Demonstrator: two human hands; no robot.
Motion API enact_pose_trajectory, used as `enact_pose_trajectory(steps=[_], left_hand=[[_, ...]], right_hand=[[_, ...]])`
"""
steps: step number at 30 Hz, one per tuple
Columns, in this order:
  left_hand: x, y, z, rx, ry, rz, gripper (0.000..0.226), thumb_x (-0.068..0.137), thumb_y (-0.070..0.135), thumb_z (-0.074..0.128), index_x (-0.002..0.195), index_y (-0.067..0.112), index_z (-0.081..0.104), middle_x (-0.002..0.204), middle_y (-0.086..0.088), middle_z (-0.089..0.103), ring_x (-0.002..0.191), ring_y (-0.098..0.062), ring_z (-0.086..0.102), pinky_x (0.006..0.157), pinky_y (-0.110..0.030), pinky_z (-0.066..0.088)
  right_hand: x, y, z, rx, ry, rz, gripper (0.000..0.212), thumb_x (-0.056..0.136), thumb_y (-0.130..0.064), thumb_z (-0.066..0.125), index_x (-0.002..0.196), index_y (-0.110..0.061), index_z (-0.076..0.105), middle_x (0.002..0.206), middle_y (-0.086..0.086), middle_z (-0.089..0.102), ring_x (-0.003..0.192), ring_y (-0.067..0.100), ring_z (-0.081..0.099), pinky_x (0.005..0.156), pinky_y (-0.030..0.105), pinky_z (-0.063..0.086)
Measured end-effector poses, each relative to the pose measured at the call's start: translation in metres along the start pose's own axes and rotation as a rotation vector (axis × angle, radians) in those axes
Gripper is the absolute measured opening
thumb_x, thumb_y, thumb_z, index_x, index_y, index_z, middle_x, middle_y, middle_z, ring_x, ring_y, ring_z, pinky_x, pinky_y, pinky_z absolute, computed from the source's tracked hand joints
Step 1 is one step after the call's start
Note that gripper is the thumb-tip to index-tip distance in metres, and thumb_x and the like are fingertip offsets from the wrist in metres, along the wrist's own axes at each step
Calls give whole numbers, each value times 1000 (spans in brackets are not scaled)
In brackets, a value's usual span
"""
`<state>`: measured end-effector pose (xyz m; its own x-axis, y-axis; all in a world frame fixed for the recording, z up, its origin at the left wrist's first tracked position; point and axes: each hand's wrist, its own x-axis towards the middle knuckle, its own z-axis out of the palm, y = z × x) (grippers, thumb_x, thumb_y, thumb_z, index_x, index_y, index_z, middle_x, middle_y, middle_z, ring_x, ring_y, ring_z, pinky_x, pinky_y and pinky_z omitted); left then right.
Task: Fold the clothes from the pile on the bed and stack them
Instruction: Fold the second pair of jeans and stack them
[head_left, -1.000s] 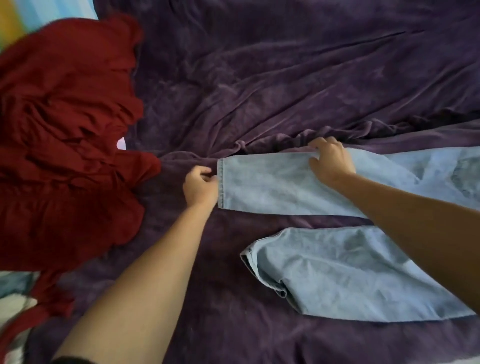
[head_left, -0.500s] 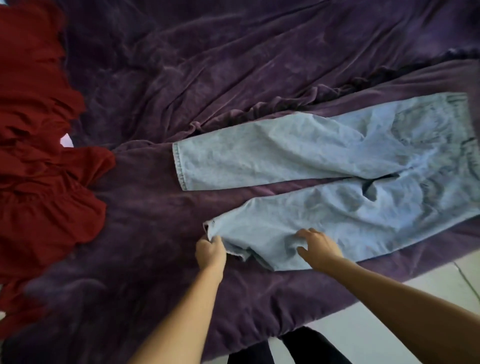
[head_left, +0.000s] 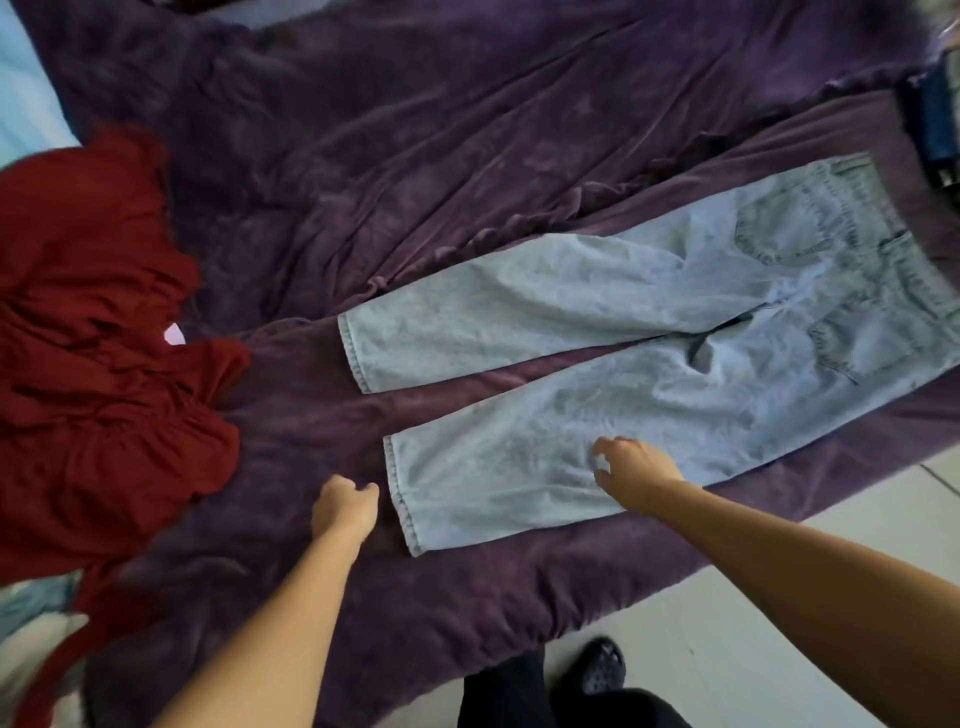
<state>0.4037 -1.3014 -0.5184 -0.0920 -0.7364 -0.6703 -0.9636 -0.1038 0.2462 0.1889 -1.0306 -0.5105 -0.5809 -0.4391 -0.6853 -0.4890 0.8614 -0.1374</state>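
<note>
Both hands have left the jeans' (head_left: 597, 322) hem (head_left: 402, 499): the left hand (head_left: 345, 506) is loosely curled and empty beside it, the right hand (head_left: 636, 475) hangs relaxed over the leg, and the jeans lie flat but unfolded, with the red pile (head_left: 93, 332) beyond the left hand unfolded.

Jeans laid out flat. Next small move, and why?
Probably pinch the near leg's hem with the left hand and fold it over the far leg: the jeans lie flat, legs apart, and that hand is right beside the hem.
</note>
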Motion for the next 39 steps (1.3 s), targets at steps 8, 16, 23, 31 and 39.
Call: enact_pose_trajectory(steps=[8,16,23,31,39], left_hand=[[-146,17,74,522,109,415,25,88,29,54,111,20,57,121,-7,48,112,-26,48,89,-39,43],[-256,87,135,642,63,734,28,92,27,47,119,22,54,126,-3,48,116,-23,46,95,-36,40],[-282,149,198,707,-118,857,17,90,16,48,105,17,56,112,-1,61,104,-25,56,86,-34,43],[-267,231,290,832,-268,867,20,92,14,47,109,18,56,115,0,60,107,-23,56,90,-33,40],[-272,289,378,893,-301,904,29,92,12,49,121,17,52,124,-3,51,116,-24,48,95,-35,39]], right_hand=[[-98,78,13,87,67,43,33,94,-32,49,126,-24,52,125,2,56,113,24,56,85,34,45],[-184,214,-34,155,248,179,28,92,-31,52,118,-21,56,119,5,58,109,28,58,85,36,50],[-156,301,-77,83,267,237,18,93,-27,52,109,-20,56,112,2,57,107,26,58,74,32,45],[-61,393,-109,-27,207,217,21,94,-25,47,108,-22,61,105,0,59,102,23,61,76,34,49],[19,483,-132,-288,119,141,56,95,-20,45,149,-26,29,157,4,23,146,23,17,106,41,34]])
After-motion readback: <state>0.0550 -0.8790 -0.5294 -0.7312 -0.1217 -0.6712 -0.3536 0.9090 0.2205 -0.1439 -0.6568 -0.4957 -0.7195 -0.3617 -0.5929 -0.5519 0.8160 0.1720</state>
